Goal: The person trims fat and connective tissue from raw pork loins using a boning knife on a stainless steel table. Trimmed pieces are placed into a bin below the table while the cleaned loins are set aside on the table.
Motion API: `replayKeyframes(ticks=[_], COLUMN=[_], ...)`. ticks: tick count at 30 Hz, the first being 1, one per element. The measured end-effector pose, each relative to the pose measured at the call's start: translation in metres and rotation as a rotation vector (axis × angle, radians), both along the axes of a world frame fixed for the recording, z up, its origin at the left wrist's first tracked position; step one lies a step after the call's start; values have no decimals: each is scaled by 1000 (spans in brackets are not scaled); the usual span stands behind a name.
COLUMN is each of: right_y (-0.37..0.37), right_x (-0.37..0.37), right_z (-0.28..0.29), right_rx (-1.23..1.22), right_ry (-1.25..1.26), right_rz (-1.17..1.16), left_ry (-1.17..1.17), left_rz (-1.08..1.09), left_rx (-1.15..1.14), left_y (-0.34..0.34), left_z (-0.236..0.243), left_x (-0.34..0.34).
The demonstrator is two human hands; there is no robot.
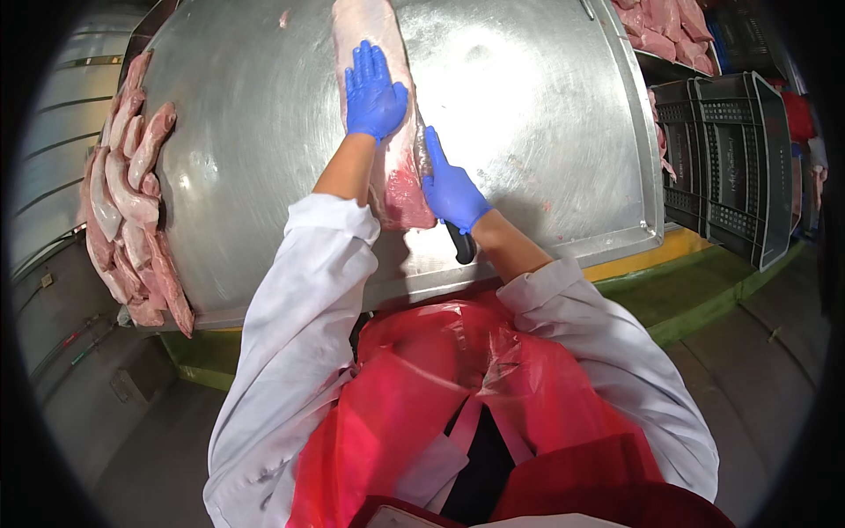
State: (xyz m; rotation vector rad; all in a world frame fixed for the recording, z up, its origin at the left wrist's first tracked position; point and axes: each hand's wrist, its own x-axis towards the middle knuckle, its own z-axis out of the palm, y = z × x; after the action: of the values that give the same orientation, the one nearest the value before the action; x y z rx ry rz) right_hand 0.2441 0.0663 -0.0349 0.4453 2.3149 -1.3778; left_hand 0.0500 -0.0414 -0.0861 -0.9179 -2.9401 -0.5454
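A long pale slab of raw meat (pixel 406 189) lies lengthwise on the steel table, its near end pink and lean, its far end covered in whitish fat. My left hand (pixel 375 95), in a blue glove, rests flat on top of it with the fingers stretched forward. Along the slab's right edge, my right hand (pixel 455 192), also gloved in blue, grips a knife (pixel 461 244). The black handle sticks out below the palm. My index finger lies along the blade, which points away from me against the side of the meat.
Several long meat strips (pixel 132 198) are piled at the table's left edge. Bare steel table (pixel 546 132) spreads to the right of the slab. Beyond its right edge stand a dark plastic crate (pixel 726 167) and a container of meat pieces (pixel 664 31). A green ledge (pixel 695 304) runs below.
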Motion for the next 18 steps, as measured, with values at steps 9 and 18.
replayKeyframes(ticks=[9, 18], right_y=[4, -56], right_x=[-32, 128], right_z=[6, 4], right_rx=[-149, 15], right_ry=[-22, 38], right_rz=[-91, 55], left_ry=[-91, -42], left_rz=[-156, -56], left_rx=[146, 34], left_y=[-72, -78], left_z=[22, 17], left_x=[115, 112])
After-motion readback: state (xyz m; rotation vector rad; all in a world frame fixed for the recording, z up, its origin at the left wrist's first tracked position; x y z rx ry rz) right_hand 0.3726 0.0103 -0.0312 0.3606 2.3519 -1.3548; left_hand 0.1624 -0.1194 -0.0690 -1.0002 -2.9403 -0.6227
